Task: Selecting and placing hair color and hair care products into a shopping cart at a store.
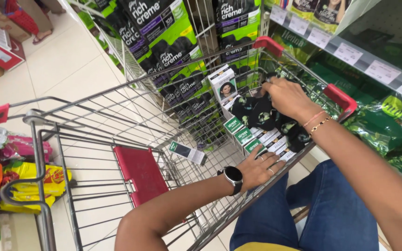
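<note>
A wire shopping cart (94, 153) with red corner guards fills the middle of the view. Several small green-and-white and black boxes (245, 135) stand packed in a row at its near right end. My left hand (258, 166), with a black watch on its wrist, lies flat on the nearest boxes, fingers spread. My right hand (287, 96), with thin bracelets on its wrist, reaches over the cart rim and presses down on the black boxes (259, 114) further along. One white box with a portrait (225, 83) stands upright behind them. A lone small box (188, 152) lies on the cart floor.
Shelves with black-and-green cartons (164, 32) stand beyond the cart. On the right, a shelf with price tags (350, 53) holds green pouches (391, 121). A second cart with colourful packets (15, 176) is at the left. My blue-jeaned leg (331, 209) is below.
</note>
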